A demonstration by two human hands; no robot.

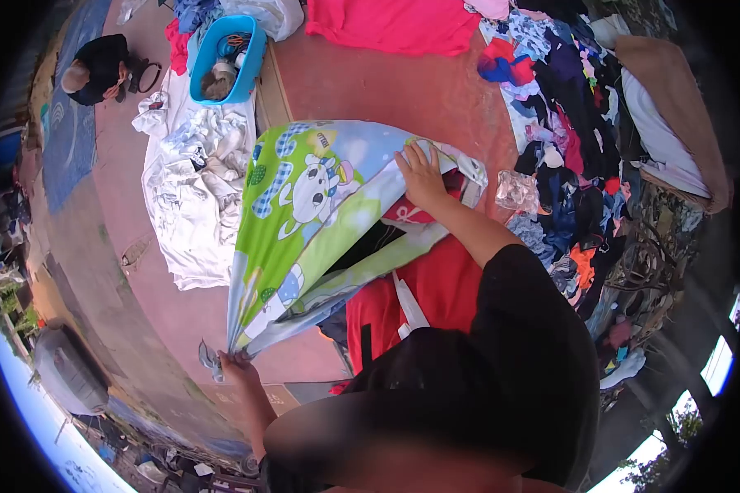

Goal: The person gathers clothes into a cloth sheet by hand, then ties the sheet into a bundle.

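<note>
A printed cloth point(321, 185) in green, pale blue and white, with cartoon animals on it, spreads out in front of my body. Its lower left end narrows into a gathered corner, and my left hand point(237, 368) is closed around that bunch. A grey-white twist of fabric point(211, 361) sticks out past those fingers. On the upper right part of the cloth lies my right hand point(423, 177), fingers spread, palm down near the edge. Below the cloth's folded edge a dark gap shows, and red fabric point(440, 287) is partly covered by it.
White clothes point(197, 197) are heaped on the left, beneath a blue plastic tub point(255, 49) holding small items. A bright pink cloth point(395, 25) lies at the top. Mixed clothes point(571, 172) pile up on the right, beside a clear plastic bag point(518, 192). Another person point(99, 70) is at upper left.
</note>
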